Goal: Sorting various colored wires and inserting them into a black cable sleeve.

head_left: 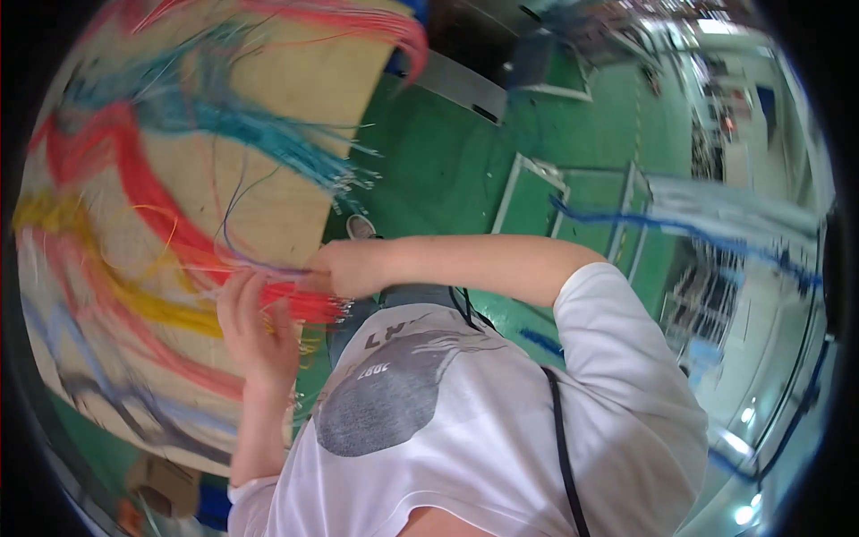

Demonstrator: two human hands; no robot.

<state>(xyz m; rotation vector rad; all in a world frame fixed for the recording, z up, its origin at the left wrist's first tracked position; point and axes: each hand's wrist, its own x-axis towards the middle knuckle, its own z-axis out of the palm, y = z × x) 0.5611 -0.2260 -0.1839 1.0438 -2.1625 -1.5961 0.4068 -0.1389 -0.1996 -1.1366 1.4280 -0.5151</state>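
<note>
Bundles of thin coloured wires lie across a pale board. My right hand (347,268) reaches in from the right, its fingers closed on a thin purple-blue wire (231,237) that loops back over the board. Just below it is the cut end of a red wire bundle (165,208). My left hand (255,329) is above the red and yellow wires, fingers stretched and slightly bent, thumb apart. It looks to hold nothing, though blur softens the fingertips. Beside and partly behind it runs a yellow wire bundle (148,302).
A teal wire bundle (268,134) and a pink-red one (358,20) lie farther away on the pale board (286,201). Grey-blue wires (125,385) lie nearer. Metal frames (510,192) stand on the green floor (438,170). A cardboard box (165,483) is below the board.
</note>
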